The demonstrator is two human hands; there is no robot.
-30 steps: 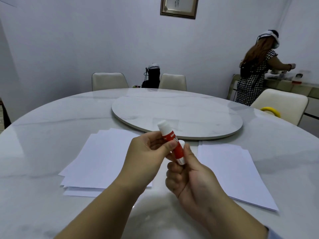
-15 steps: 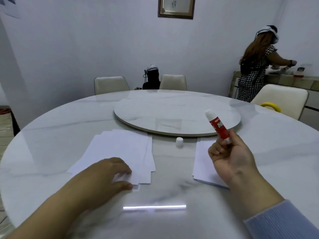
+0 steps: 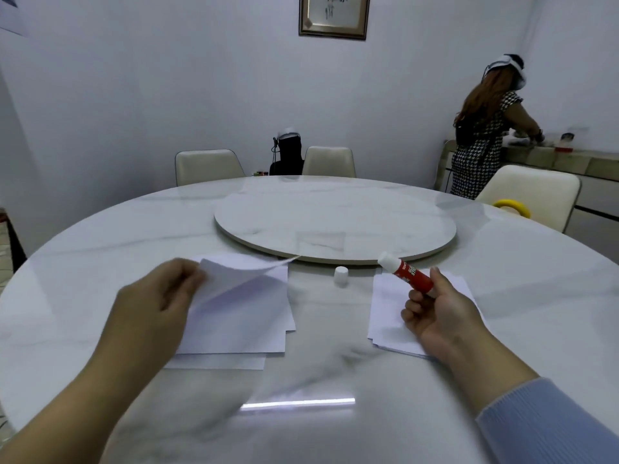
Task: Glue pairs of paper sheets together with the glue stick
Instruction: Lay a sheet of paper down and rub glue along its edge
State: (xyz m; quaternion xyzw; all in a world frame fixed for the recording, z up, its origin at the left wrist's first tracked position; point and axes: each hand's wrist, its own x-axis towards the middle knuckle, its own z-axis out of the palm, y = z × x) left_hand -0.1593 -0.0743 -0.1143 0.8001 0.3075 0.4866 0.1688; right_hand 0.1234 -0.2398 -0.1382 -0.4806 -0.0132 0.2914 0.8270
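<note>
The glue stick, uncapped, is gripped in the curled fingers of the right hand above the right paper stack. Its white cap stands upright on the worktop between the stacks. The left hand pinches the top sheet, lifted off the left stack.
</note>
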